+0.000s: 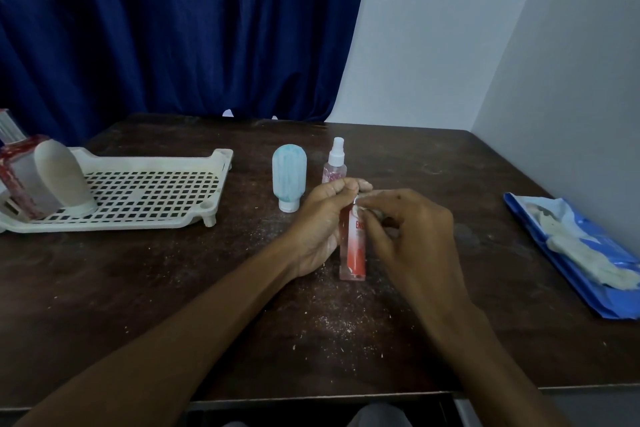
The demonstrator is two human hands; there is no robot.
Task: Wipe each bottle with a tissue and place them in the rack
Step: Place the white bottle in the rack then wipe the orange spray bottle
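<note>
A slim red and white bottle [354,250] stands upright on the dark table [173,288]. My left hand [322,225] grips its upper part from the left. My right hand [408,229] pinches a small tissue [362,206] against the bottle near its top. Behind them stand a pale blue bottle [289,177] on its white cap and a pink spray bottle [334,163]. The white perforated rack [145,191] lies at the left, holding a white bottle [65,180] and a red and clear bottle [19,177].
A blue tissue packet [588,253] with crumpled tissues on it lies at the table's right edge, close to the white wall. A dark blue curtain hangs behind the table. White crumbs are scattered across the tabletop near its front.
</note>
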